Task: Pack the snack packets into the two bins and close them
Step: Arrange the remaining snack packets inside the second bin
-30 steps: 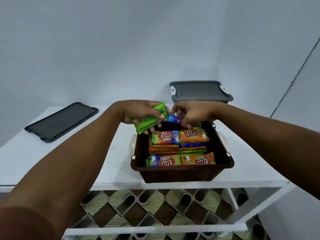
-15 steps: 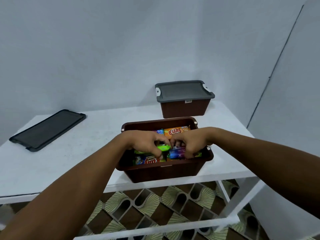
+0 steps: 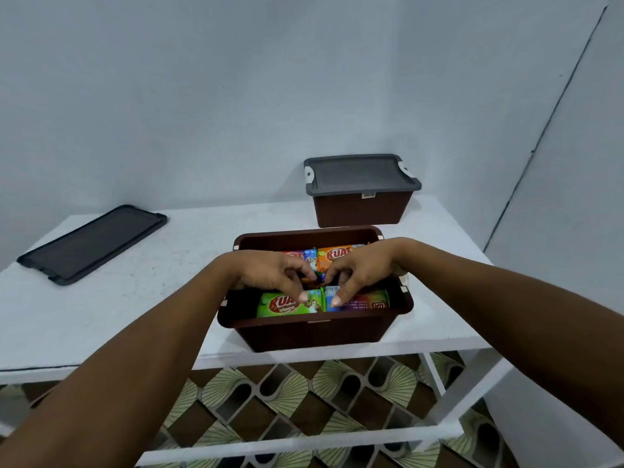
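White walls behind, white bench [image 3: 101, 315] underneath, patterned floor [image 3: 304, 400] showing through its frame.

Head view only. Left hand [image 3: 270, 275] and right hand [image 3: 361, 271] side by side over open brown bin [image 3: 314, 332], fingers of both curled, tips down. Under left fingertips, green snack packet [image 3: 280, 304]; under right fingertips, blue-purple packet [image 3: 358, 302], both lying flat along the bin's near wall. Cannot tell whether pinching or merely pressing. Just beyond the hands, orange packet [image 3: 337, 255] in a further row. Farther beyond the right hand, second bin [image 3: 361, 211], grey lid on. Well out to the left of the left hand, loose grey lid [image 3: 91, 243] flat on the bench.

Probably seating the last packets before lidding. Risks: packets standing proud of the rim and stopping the lid from seating; a packet dragged up by a lifting fingertip; bin close to the bench edge, liable to slide off under a hard push.
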